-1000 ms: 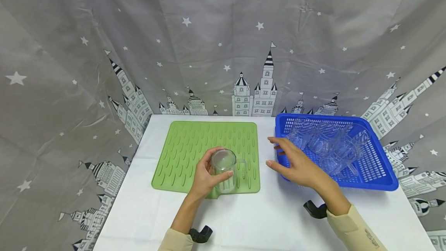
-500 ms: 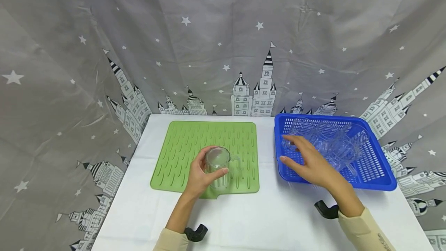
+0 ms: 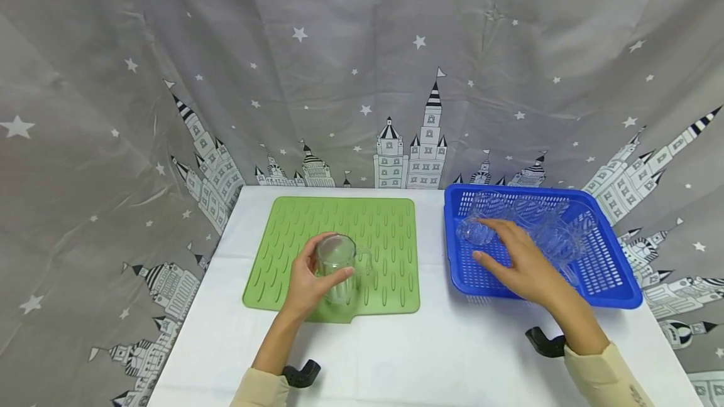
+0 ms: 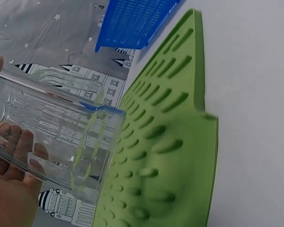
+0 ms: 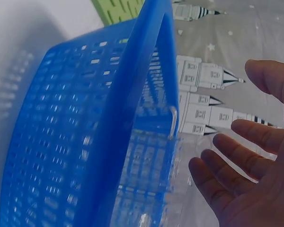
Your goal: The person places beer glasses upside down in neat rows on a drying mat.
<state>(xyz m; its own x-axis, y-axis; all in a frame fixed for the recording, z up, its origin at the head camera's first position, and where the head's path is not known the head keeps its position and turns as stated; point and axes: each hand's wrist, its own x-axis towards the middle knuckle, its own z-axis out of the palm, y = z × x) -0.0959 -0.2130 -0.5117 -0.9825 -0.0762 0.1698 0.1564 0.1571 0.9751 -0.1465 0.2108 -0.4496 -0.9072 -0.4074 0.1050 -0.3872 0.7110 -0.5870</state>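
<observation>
A clear glass mug (image 3: 336,269) is upright over the front part of the green ridged mat (image 3: 390,218), its handle to the right. My left hand (image 3: 308,278) grips it round the side, thumb in front and fingers behind. In the left wrist view the mug's base (image 4: 102,151) is close to the mat; whether it touches I cannot tell. My right hand (image 3: 523,265) is above the blue plastic basket (image 3: 616,269), fingers spread and holding nothing. Several clear glass mugs (image 3: 557,240) lie in the basket, one (image 3: 475,231) just left of the right fingertips.
The mat and basket stand side by side on a white-covered table (image 3: 418,357), with a strip of cloth between them. Behind the table hangs a grey curtain (image 3: 351,30) printed with castles and stars. The basket's raised rim (image 5: 128,94) surrounds the mugs.
My left hand has moved left over the mat with the glass mug. My right hand has moved right, from the basket's left edge to above the mugs inside it.
</observation>
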